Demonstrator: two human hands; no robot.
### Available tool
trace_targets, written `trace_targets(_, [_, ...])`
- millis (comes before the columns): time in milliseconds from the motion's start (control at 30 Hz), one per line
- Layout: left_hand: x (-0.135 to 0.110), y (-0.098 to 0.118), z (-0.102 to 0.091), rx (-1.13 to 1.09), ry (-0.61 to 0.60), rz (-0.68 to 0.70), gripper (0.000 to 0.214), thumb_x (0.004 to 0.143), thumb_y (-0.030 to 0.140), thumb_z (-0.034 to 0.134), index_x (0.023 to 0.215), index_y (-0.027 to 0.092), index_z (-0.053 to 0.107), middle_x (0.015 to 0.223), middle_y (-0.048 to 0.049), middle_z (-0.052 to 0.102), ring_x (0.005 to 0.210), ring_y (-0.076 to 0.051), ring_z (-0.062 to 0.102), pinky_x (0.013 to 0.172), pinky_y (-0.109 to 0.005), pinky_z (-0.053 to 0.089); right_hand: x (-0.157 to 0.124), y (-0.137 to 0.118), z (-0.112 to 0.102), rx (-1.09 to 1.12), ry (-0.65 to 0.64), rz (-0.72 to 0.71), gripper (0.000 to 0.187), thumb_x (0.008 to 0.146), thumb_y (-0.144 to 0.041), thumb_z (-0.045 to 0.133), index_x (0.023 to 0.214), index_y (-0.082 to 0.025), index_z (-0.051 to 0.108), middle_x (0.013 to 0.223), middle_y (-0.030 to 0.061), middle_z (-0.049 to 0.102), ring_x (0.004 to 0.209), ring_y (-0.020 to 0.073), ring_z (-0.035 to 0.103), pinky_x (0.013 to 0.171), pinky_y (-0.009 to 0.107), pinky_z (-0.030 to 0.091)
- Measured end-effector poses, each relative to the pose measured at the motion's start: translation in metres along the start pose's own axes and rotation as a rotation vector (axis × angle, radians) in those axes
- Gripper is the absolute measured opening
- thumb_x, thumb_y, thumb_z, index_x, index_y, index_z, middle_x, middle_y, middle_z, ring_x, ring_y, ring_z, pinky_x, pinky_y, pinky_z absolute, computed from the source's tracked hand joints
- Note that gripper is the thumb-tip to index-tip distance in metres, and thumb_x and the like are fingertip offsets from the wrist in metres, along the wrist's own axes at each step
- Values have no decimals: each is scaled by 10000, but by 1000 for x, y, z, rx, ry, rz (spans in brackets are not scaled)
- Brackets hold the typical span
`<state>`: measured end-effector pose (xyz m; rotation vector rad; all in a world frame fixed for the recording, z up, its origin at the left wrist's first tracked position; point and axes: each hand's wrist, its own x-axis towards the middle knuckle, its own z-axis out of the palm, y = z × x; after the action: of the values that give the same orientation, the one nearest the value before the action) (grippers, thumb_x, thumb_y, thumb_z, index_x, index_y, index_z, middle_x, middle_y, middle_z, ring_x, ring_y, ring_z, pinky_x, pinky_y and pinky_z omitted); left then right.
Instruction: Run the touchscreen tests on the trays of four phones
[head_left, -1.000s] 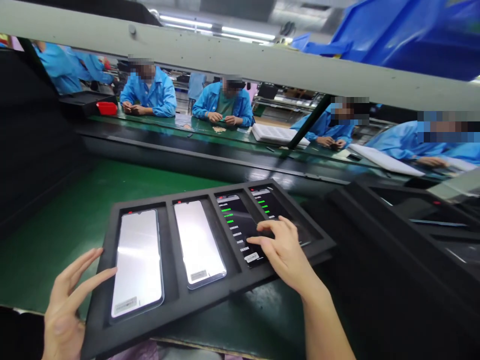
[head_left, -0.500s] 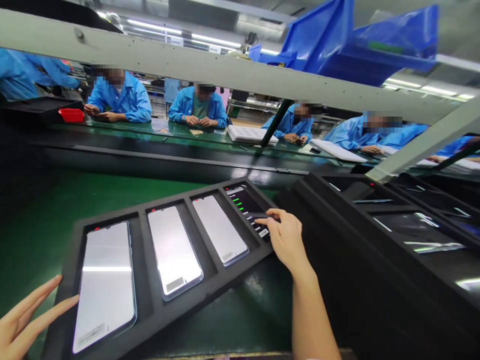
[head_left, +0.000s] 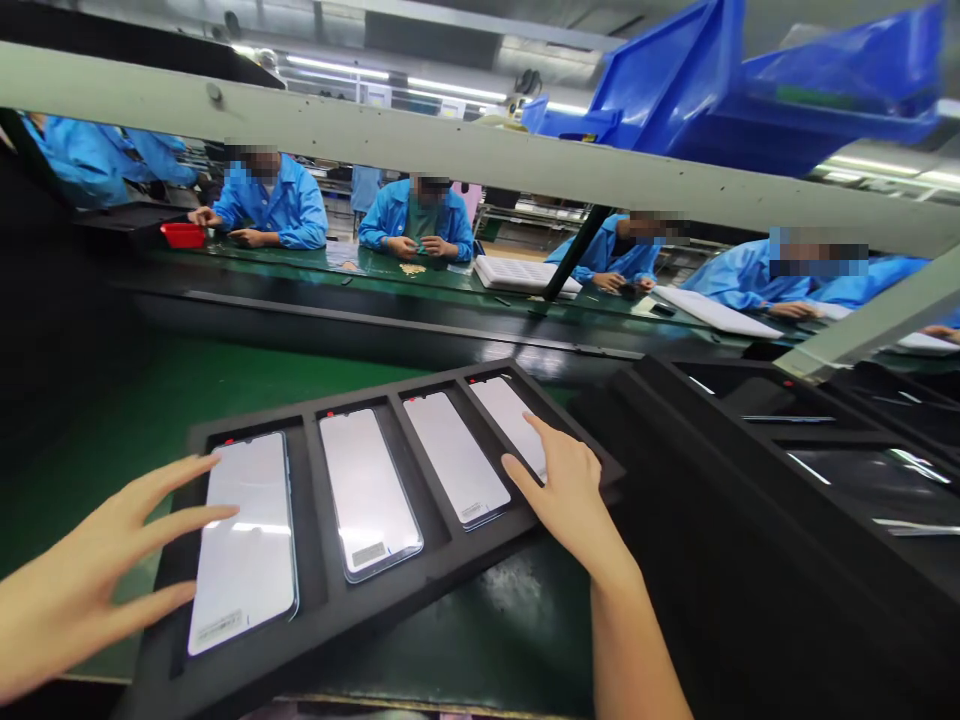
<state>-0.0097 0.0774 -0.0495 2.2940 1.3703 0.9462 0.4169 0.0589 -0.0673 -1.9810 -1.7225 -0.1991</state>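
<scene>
A black foam tray [head_left: 315, 625] lies at a slant on the green bench, with several smartphones in its slots, all showing white screens. Over the leftmost phone [head_left: 247, 560] my left hand [head_left: 105, 560] is spread, its fingertips at the screen's left part. My right hand [head_left: 566, 480] is at the rightmost phone [head_left: 502, 405], index finger extended onto the screen and thumb apart, covering the lower part. Between them lie two more phones, one left of centre [head_left: 367, 490] and one right of centre [head_left: 454, 455]. Neither hand grips anything.
To the right, black trays [head_left: 667, 470] hold dark-screened phones [head_left: 862, 470]. A pale metal beam [head_left: 450, 150] crosses above the bench, with blue bins [head_left: 675, 100] on it. Across the line, several co-workers in blue jackets [head_left: 277, 200] sit at a green table; a red container [head_left: 182, 236] stands there.
The rightmost phone's screen has turned from a dark list to white. My left hand has moved right, onto the leftmost phone. My right index finger has shifted up that phone's screen.
</scene>
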Motion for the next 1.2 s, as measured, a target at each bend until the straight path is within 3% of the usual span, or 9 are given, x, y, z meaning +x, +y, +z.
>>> trace_targets(67, [35,11,-14,186,-419,177,563,674,437,657,1221,408,525,1498,-2,294,1326,-346,328,976,-557,360,5,-10,4,-20,-41,20,587,839,-536,398,1319,-198,372,1219,122,540,1157,285,465,1018,550,260])
trace_targets(133, [68,32,-18,314,-645,198,744,670,286,683,1333,408,370,1545,-13,138,1395,-320,149,1041,-571,250,9,-15,9,-44,-42,59,632,820,-562,390,1329,-188,358,1236,137,527,1184,300,444,1020,559,250])
trace_targets(233, [103,67,-6,441,-839,269,936,553,238,806,1360,365,347,1545,-96,74,1399,-334,28,1082,-575,120,15,-17,16,-82,-72,105,699,780,-597,400,1334,-174,352,1252,158,511,1208,316,424,1020,564,243])
trace_targets(333, [118,84,12,518,-985,351,941,532,233,828,1351,340,377,1538,-112,107,1397,-328,23,1098,-551,99,18,-13,21,-98,-123,96,745,736,-611,427,1332,-169,364,1258,162,505,1217,322,417,1021,567,238])
trace_targets(467, [119,82,19,535,-1007,385,877,548,220,813,1322,353,422,1528,-81,186,1395,-333,70,1095,-562,123,19,-8,23,-66,-78,80,752,717,-645,413,1306,-178,391,1242,154,515,1222,316,413,1020,565,242])
trace_targets(733, [118,76,22,557,-996,413,889,568,328,793,1357,281,386,1530,-139,108,1399,-322,19,1088,-580,86,19,-6,29,-112,-25,9,722,760,-677,337,1266,-174,451,1139,155,561,1149,316,473,1000,563,270])
trace_targets(933, [120,78,26,533,-989,429,873,578,368,785,1354,291,392,1529,-156,119,1399,-335,44,1077,-603,76,19,-6,28,-94,-26,11,780,762,-693,336,1366,-199,327,1210,149,527,1183,314,450,994,569,288])
trace_targets(1200, [124,71,30,513,-952,442,886,553,410,791,1343,283,410,1529,-164,138,1396,-363,58,1074,-618,58,17,-8,26,-122,0,-27,731,780,-653,362,1348,-193,351,1120,137,548,1117,316,482,976,538,324])
